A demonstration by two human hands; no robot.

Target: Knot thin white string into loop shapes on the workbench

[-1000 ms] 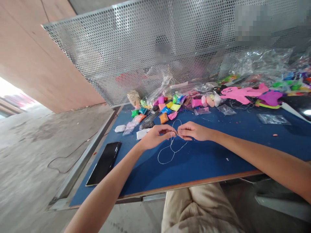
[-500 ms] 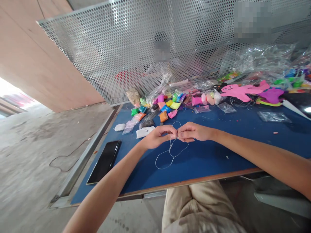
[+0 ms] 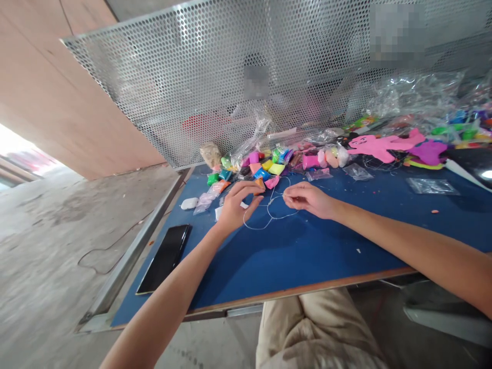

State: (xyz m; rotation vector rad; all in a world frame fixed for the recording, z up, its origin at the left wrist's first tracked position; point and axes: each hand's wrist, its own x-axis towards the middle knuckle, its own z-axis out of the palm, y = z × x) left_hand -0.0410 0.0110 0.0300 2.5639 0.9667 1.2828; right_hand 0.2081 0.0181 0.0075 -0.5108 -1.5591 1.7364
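Note:
A thin silvery wire bent into loops [image 3: 258, 228] hangs over the blue tabletop between my hands. My right hand [image 3: 305, 199] pinches the wire at its right side, fingertips pressed together. To the left of the wire, my left hand [image 3: 239, 206] has its thumb and fingers apart, with nothing seen between them. Its fingertips are near the wire's left side. Behind that hand a white object [image 3: 219, 213] lies partly hidden.
A black phone [image 3: 164, 259] lies at the table's left edge, near a white case [image 3: 189, 203]. Colourful clay packets [image 3: 277, 168] and a pink figure [image 3: 378, 146] line the back, before a perforated metal panel [image 3: 200, 77].
My left hand has let go of the wire, opened and moved left. My right hand has risen slightly, and the wire loops have moved up with it.

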